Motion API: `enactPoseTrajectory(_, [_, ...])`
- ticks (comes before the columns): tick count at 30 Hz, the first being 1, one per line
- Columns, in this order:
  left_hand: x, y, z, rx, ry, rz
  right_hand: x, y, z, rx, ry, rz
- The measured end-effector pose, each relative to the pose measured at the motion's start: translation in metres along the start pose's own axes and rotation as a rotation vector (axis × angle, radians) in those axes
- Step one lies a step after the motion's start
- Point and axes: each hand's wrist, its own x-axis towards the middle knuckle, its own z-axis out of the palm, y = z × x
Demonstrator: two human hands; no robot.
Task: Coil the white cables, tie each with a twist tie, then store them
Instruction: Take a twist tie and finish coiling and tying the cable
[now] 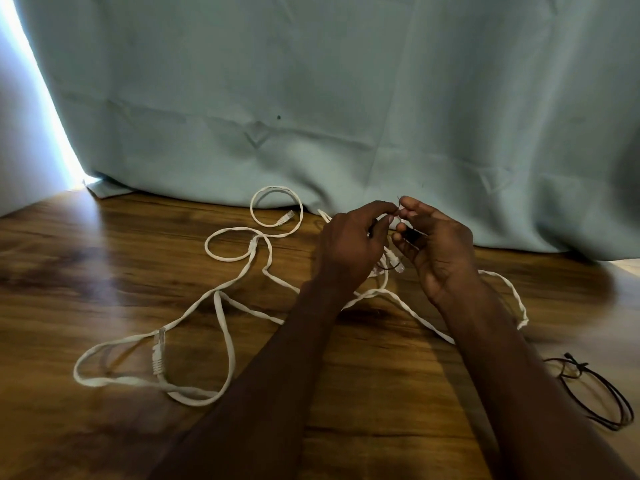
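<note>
White flat cables (221,327) with clear plugs sprawl in loose loops over the wooden table (104,271). Both hands are raised together above the cables near the back of the table. My left hand (349,244) and my right hand (436,244) pinch a thin dark twist tie (399,204) between their fingertips. A small bunch of white cable with plugs (393,261) hangs between the two palms, partly hidden by them. One cable strand (516,296) runs out to the right behind my right wrist.
Several thin dark ties (599,396) lie in a loop near the table's right edge. A pale green curtain (346,98) hangs behind the table and touches its far edge. Bright light enters at the far left.
</note>
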Motion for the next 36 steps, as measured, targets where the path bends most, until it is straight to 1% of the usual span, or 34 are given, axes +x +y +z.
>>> enactPoseTrajectory(3, [0.001, -0.004, 0.001, -0.027, -0.016, -0.029, -0.002, -0.002, 0.0, -0.047, 0.031, -0.122])
enactPoseTrajectory(6, [0.001, -0.002, 0.0, -0.027, -0.013, -0.017, -0.004, -0.001, 0.0, -0.112, 0.066, -0.215])
enactPoseTrajectory(14, [0.0, -0.003, 0.002, -0.074, -0.093, -0.005, 0.008, 0.005, -0.008, -0.352, 0.163, -0.371])
enactPoseTrajectory(26, [0.001, -0.001, 0.0, -0.106, -0.113, -0.063, 0.004, 0.004, -0.007, -0.511, 0.146, -0.459])
enactPoseTrajectory(36, [0.001, -0.001, 0.0, -0.089, -0.113, -0.073, 0.002, 0.003, -0.006, -0.556, 0.15, -0.487])
